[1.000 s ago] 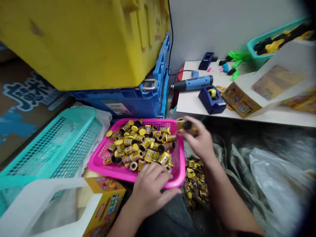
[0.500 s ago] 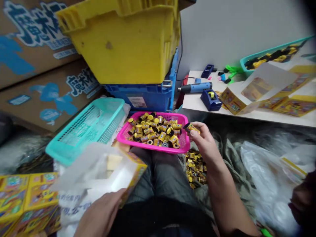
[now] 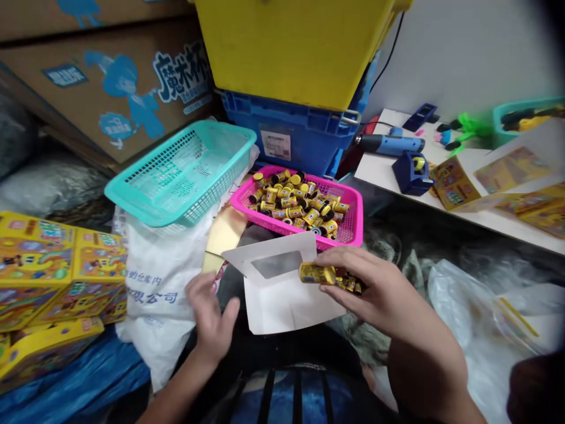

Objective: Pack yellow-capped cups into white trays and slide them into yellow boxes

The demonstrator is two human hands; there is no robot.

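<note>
An unfolded white-inside carton (image 3: 282,309) with a window cut in it lies on my lap, its open side up. My right hand (image 3: 366,280) holds a small yellow canister (image 3: 316,273) between thumb and fingers, over the right part of the carton. To the left of the carton is my left hand (image 3: 212,321), thumb and fingers apart and nothing gripped in it. Just beyond the carton, a pink basket (image 3: 358,227) holds many similar small yellow canisters with black or yellow ends.
A teal basket (image 3: 132,206) rests on a white sack (image 3: 150,306). Yellow printed boxes (image 3: 39,265) are stacked at left. Blue (image 3: 304,126) and yellow (image 3: 291,53) crates stand behind. On the right shelf lie a tape dispenser (image 3: 412,174) and a blue tool (image 3: 391,144).
The carton has come from the left onto my lap, and my left hand has let go of it. My right hand has brought the canister from beside the pink basket to the carton.
</note>
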